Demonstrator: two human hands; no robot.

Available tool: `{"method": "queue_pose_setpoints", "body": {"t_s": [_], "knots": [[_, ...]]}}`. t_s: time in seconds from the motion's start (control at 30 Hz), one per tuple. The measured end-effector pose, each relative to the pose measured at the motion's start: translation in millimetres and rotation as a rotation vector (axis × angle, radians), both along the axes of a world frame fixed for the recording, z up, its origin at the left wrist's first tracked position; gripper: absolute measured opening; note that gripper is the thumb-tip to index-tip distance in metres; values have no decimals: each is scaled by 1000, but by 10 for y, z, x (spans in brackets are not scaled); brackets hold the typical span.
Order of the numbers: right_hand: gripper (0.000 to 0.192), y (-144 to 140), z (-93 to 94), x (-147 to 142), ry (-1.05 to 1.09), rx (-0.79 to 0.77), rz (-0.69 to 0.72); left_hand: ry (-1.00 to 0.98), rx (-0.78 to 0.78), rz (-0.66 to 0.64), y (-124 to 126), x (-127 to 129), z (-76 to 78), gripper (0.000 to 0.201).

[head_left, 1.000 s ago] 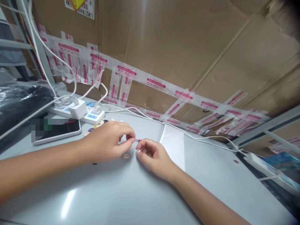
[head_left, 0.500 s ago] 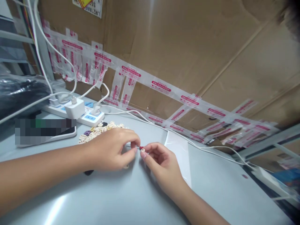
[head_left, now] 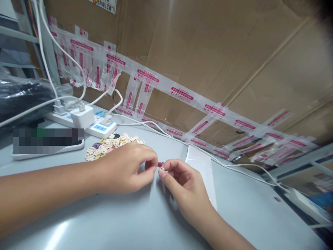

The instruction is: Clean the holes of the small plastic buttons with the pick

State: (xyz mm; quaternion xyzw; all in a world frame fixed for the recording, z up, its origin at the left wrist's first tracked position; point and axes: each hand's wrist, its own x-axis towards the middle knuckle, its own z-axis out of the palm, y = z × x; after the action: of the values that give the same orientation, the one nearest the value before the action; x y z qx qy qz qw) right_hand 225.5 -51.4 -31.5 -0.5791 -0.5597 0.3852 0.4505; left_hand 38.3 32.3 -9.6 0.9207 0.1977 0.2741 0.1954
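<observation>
Bead [head_left: 161, 169] now pinched between hands [head_left: 156, 173]

cardboard label [head_left: 104, 4], partly cut off, unreadable

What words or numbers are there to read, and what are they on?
"LM270W": partly cut off, on the white sticker at the top of the cardboard wall.
Red print on the clear tape strips: too small and blurred to read.
Phone screen: blurred out.
</observation>
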Motion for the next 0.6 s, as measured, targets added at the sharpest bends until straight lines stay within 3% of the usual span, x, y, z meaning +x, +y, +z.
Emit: {"method": "queue_pose_setpoints", "body": {"t_s": [0.4, 0.6], "knots": [[19, 13, -48, -8, -187, 38, -14, 96, 94, -72, 66, -26, -121, 16], [13, -3, -33, -21, -223, 23, -7, 127, 125, -71, 63, -34, -90, 21]]}}
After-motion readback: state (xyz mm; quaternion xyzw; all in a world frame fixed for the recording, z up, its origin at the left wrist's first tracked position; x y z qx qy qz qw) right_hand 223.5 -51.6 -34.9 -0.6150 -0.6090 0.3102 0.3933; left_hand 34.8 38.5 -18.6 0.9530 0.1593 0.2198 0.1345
